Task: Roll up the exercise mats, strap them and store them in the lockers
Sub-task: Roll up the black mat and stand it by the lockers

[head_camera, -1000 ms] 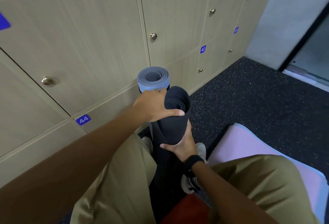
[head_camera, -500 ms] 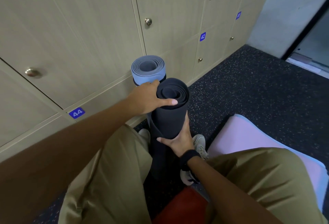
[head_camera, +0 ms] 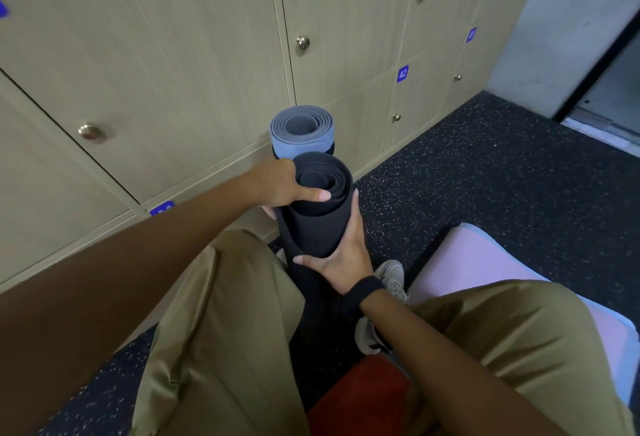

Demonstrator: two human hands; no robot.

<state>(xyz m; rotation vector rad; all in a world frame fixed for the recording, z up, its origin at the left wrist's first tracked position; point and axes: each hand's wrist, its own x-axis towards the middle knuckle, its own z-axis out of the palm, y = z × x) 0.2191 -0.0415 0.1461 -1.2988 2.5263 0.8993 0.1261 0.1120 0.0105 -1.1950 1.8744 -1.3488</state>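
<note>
A rolled black mat (head_camera: 317, 228) stands upright on end between my knees. My left hand (head_camera: 282, 186) grips its top rim, thumb laid across the coiled end. My right hand (head_camera: 341, 255) wraps the roll lower down on its right side, thumb in front, fingers behind. Just behind it a rolled blue mat (head_camera: 302, 131) stands upright against the lockers (head_camera: 207, 55), with a dark band round it below its top. The lower part of both rolls is hidden by my legs and arms.
The locker doors are shut, with brass knobs (head_camera: 90, 131) and blue number tags such as 42 (head_camera: 402, 73). A pink mat (head_camera: 491, 262) lies flat on the speckled floor at right, a red mat (head_camera: 360, 397) under me. A dark doorway (head_camera: 609, 89) opens at far right.
My left hand has slid from covering the roll's top to its left rim, exposing the coil. My right hand sits a little higher. The camera has tilted downward.
</note>
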